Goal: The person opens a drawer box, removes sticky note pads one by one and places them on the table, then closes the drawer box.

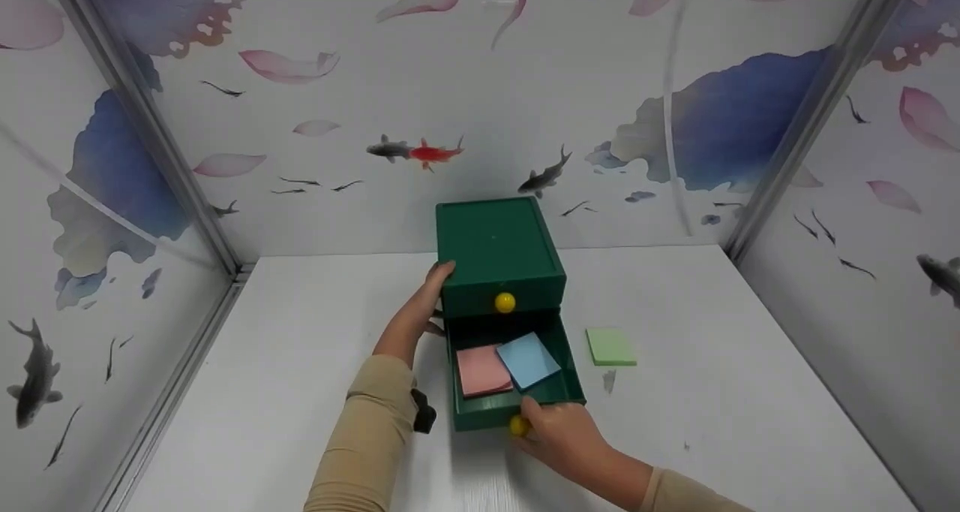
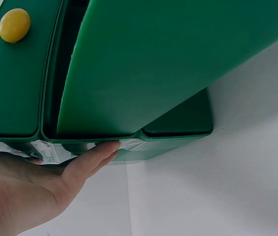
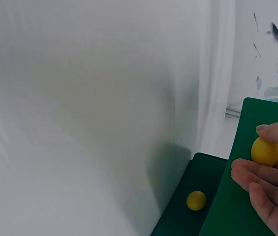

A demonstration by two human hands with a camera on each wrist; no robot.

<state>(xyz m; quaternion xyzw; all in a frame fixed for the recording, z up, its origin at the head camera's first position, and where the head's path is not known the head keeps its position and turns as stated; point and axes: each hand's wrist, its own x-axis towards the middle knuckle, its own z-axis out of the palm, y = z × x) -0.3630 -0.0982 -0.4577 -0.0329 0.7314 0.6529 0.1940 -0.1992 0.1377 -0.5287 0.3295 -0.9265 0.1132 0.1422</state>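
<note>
The green drawer unit [image 1: 472, 299] lies between the hands [image 1: 417, 308] [image 1: 564, 434], touching both.

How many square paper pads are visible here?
3. The square pink paper pad and the square blue paper pad lie inside the open green plastic drawer; the square light-green paper pad lies on the flat white table, beside the drawer. More could be hidden from view.

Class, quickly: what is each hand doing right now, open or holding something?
Left hand: open, touching the green cabinet's side.
Right hand: holding the open drawer's yellow knob.
</note>
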